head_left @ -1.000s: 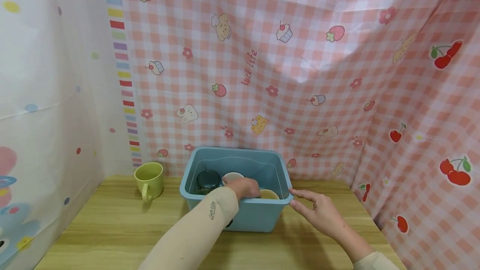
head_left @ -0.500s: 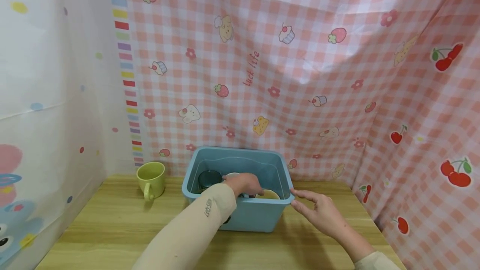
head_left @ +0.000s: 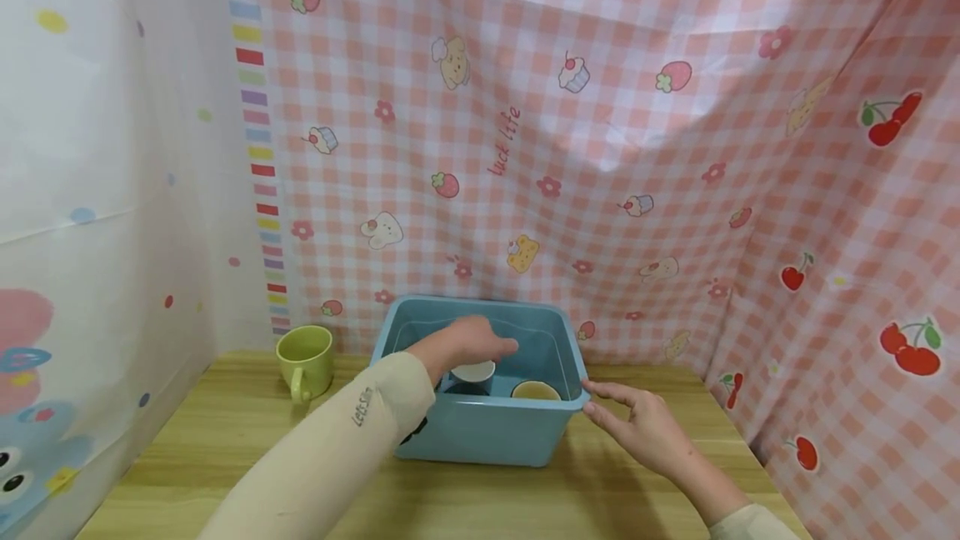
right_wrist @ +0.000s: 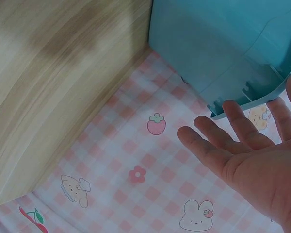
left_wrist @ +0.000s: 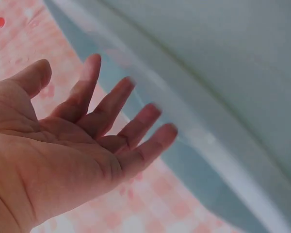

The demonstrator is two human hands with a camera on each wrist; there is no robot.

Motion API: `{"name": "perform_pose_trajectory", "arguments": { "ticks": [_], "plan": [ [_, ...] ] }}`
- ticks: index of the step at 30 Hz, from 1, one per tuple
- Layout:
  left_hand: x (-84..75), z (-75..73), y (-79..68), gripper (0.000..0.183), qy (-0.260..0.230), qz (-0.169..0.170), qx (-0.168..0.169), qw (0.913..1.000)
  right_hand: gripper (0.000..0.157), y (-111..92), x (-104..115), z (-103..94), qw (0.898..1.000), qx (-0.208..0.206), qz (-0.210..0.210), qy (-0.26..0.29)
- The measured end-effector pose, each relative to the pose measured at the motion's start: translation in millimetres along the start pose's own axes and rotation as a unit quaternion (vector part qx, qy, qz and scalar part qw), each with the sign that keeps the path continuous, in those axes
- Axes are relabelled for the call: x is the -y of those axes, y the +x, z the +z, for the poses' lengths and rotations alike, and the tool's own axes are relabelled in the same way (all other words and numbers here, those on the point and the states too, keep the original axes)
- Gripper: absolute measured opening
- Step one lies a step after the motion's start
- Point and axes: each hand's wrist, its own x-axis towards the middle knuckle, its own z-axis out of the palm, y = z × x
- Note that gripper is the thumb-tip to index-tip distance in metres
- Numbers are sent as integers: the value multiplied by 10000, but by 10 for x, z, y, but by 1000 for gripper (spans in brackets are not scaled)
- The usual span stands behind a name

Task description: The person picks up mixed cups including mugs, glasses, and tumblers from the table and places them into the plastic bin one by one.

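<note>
My left hand (head_left: 471, 340) is over the inside of the blue plastic bin (head_left: 487, 432), above a white cup (head_left: 476, 372). The left wrist view shows its fingers (left_wrist: 145, 119) loosely spread, holding nothing, near the pale bin rim. A cream-yellow cup (head_left: 536, 391) stands at the bin's right front. Dark cups or glasses inside are partly hidden by the forearm and front wall. My right hand (head_left: 637, 423) touches the bin's front right corner with index finger and thumb; its other fingers (right_wrist: 208, 133) extend loosely in the right wrist view.
A yellow-green mug (head_left: 305, 361) stands on the wooden table (head_left: 202, 457) left of the bin, handle toward me. A pink checked curtain (head_left: 450, 107) hangs close behind, and a white one (head_left: 112, 148) hangs at the left.
My left hand has risen from among the cups and shifted back and slightly left, showing more of the white cup. The right hand stays at the bin's corner.
</note>
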Motion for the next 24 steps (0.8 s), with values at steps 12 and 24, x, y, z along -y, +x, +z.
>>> {"name": "perform_pose_trajectory", "arguments": {
  "ticks": [12, 24],
  "plan": [
    [279, -389, -293, 43, -331, 160, -746, 9965, 50, -3, 5, 6, 10000, -43, -26, -22],
    [639, -650, -587, 47, -485, 243, -1075, 9927, 48, -14, 16, 6, 9999, -102, 9, -132]
  ]
}}
